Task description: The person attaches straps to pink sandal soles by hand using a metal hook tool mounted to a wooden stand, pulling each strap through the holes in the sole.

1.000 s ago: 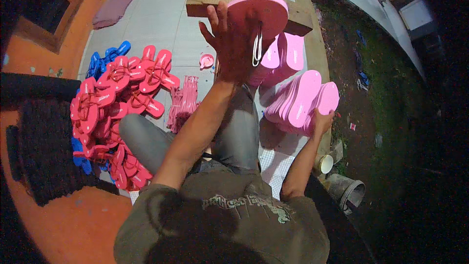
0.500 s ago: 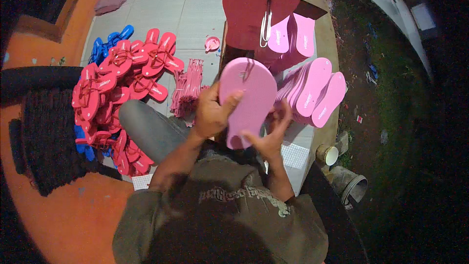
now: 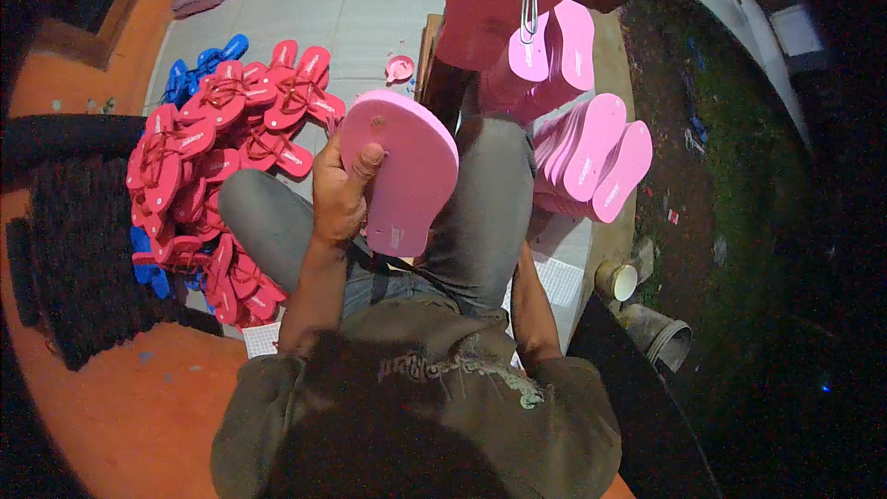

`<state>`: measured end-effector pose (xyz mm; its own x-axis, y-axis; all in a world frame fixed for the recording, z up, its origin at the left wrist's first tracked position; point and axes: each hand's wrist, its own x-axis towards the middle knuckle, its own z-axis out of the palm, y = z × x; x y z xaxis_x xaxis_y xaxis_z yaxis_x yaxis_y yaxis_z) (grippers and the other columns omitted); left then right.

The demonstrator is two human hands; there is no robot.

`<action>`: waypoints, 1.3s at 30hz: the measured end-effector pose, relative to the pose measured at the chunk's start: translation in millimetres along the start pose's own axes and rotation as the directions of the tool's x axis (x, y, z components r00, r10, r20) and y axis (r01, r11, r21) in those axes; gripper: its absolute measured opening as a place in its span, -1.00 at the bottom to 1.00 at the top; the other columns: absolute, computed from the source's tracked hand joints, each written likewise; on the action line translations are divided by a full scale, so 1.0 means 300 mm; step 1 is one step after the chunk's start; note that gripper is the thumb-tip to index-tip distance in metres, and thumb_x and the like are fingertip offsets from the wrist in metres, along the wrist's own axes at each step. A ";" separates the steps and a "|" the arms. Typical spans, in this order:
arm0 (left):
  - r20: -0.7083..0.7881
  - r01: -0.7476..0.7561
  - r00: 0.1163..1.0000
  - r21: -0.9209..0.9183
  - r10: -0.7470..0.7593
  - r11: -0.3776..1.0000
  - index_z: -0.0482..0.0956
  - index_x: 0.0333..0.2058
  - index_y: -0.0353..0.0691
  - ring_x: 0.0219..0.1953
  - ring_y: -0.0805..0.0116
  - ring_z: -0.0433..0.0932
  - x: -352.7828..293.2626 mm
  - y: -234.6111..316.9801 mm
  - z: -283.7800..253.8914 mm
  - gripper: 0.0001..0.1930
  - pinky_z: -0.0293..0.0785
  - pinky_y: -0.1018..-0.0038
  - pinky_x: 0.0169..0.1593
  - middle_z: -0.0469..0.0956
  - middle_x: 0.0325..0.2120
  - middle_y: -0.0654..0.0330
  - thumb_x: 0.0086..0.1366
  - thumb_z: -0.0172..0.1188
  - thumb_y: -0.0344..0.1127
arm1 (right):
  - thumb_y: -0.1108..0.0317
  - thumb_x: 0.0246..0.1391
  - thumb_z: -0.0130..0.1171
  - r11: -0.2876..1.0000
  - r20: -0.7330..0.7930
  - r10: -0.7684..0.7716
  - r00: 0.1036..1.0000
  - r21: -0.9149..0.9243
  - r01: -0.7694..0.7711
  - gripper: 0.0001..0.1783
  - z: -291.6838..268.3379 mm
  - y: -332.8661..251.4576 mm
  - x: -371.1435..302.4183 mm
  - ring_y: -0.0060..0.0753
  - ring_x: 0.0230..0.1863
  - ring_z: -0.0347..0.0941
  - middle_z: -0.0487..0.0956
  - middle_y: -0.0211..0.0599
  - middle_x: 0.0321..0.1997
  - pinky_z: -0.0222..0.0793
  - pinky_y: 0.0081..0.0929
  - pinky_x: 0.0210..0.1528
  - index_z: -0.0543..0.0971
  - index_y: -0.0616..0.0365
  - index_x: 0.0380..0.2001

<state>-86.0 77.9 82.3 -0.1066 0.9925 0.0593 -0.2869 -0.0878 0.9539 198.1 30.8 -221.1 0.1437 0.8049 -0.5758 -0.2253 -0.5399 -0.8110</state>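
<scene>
Pink sole (image 3: pixel 408 176) in left hand (image 3: pixel 340 192), thumb (image 3: pixel 366 164) on near face.

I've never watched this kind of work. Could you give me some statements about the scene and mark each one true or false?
1. The left hand holds a pink sole. True.
2. The right hand grips that sole too. False: the right hand is hidden, and only the right forearm shows.
3. Red sandals lie in a pile on the person's left. True.
4. Every sandal in view is red. False: some blue sandals lie beside the pile.
5. Stacks of pink soles are on the person's right. True.
6. The person's shirt is white. False: the shirt is dark.
</scene>
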 end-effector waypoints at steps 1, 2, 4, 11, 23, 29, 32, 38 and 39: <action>0.001 -0.024 1.000 0.026 0.024 0.999 0.36 -0.18 -0.34 -0.34 0.56 0.39 -0.003 -0.001 -0.003 -0.60 0.32 0.62 -0.24 0.45 -0.36 0.26 0.12 0.11 -0.14 | 0.17 0.08 -0.12 1.000 -0.003 0.009 1.000 0.010 -0.009 -0.65 -0.015 -0.003 0.003 -0.49 -0.28 0.33 0.46 -0.34 -0.35 0.23 -0.54 -0.19 0.43 0.25 -0.26; -0.001 -0.018 1.000 0.029 0.018 0.999 0.37 -0.18 -0.34 -0.34 0.56 0.39 -0.007 0.000 -0.005 -0.60 0.32 0.63 -0.24 0.45 -0.36 0.26 0.12 0.10 -0.14 | 0.17 0.08 -0.12 1.000 -0.005 0.017 1.000 0.025 -0.017 -0.65 -0.025 -0.005 0.007 -0.50 -0.28 0.33 0.46 -0.34 -0.35 0.23 -0.54 -0.19 0.43 0.25 -0.26; -0.005 -0.007 1.000 0.033 0.007 0.999 0.37 -0.19 -0.34 -0.35 0.56 0.39 -0.007 0.001 -0.007 -0.62 0.32 0.63 -0.25 0.45 -0.37 0.27 0.13 0.10 -0.16 | 0.17 0.09 -0.12 0.998 -0.007 0.038 0.999 0.041 -0.037 -0.65 -0.047 0.000 0.005 -0.51 -0.28 0.33 0.46 -0.35 -0.35 0.23 -0.55 -0.19 0.43 0.25 -0.26; -0.055 0.045 0.997 -0.014 -0.046 0.999 0.37 -0.19 -0.33 -0.37 0.58 0.39 -0.016 -0.005 -0.019 -0.65 0.33 0.64 -0.28 0.44 -0.39 0.27 0.14 0.08 -0.20 | 0.19 0.09 -0.12 0.995 -0.007 0.067 0.998 0.076 -0.067 -0.65 -0.092 -0.008 0.013 -0.53 -0.28 0.33 0.46 -0.37 -0.34 0.22 -0.57 -0.20 0.44 0.27 -0.26; -0.090 0.089 0.992 -0.047 -0.093 0.995 0.38 -0.22 -0.32 -0.38 0.57 0.40 0.051 -0.077 -0.041 -0.68 0.35 0.62 -0.29 0.44 -0.41 0.27 0.15 0.08 -0.20 | 0.18 0.10 -0.14 0.993 -0.154 -0.025 0.988 -0.119 0.006 -0.63 -0.050 -0.011 -0.070 -0.54 -0.24 0.33 0.47 -0.35 -0.28 0.21 -0.56 -0.16 0.45 0.28 -0.25; 0.125 -0.010 0.992 0.176 -0.012 0.984 0.42 -0.30 -0.28 -0.37 0.52 0.40 0.102 0.006 0.024 -0.71 0.34 0.57 -0.28 0.44 -0.40 0.28 0.08 0.16 -0.21 | 0.22 0.01 0.01 0.849 0.016 -0.502 0.864 -0.178 0.497 -0.66 0.321 -0.627 -0.416 -0.42 -0.11 0.33 0.46 -0.26 -0.20 0.18 -0.51 -0.03 0.44 0.20 -0.19; 0.330 -0.206 0.937 0.266 0.112 0.942 0.43 -0.33 -0.29 -0.36 0.46 0.40 0.119 0.039 0.071 -0.70 0.33 0.54 -0.27 0.44 -0.40 0.23 0.03 0.20 -0.22 | 0.27 -0.13 0.16 0.729 0.180 -0.684 0.707 0.142 0.669 -0.65 0.467 -0.837 -0.510 -0.40 -0.15 0.35 0.46 -0.22 -0.22 0.22 -0.48 -0.07 0.45 0.24 -0.26; 0.453 -0.372 0.847 0.134 0.277 0.919 0.42 -0.34 -0.28 -0.32 0.35 0.41 0.186 0.044 0.112 -0.74 0.33 0.49 -0.25 0.42 -0.40 0.16 -0.03 0.22 -0.35 | 0.38 -0.26 0.26 0.789 0.484 -0.542 0.687 0.013 0.614 -0.63 0.455 -0.986 -0.423 -0.38 -0.24 0.40 0.48 -0.22 -0.31 0.26 -0.52 -0.15 0.44 0.28 -0.32; 0.458 -0.380 0.847 0.162 0.272 0.911 0.42 -0.34 -0.29 -0.32 0.35 0.41 0.196 0.038 0.112 -0.74 0.33 0.49 -0.25 0.42 -0.40 0.15 -0.03 0.22 -0.35 | 0.39 -0.26 0.26 0.789 0.505 -0.528 0.683 -0.007 0.615 -0.63 0.448 -0.988 -0.411 -0.39 -0.23 0.40 0.49 -0.23 -0.30 0.26 -0.53 -0.15 0.44 0.28 -0.31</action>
<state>-63.5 138.1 106.5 0.2674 0.8552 0.4440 -0.0668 -0.4432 0.8939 117.5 124.7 104.2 -0.2691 0.9592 0.0871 -0.0828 0.0671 -0.9943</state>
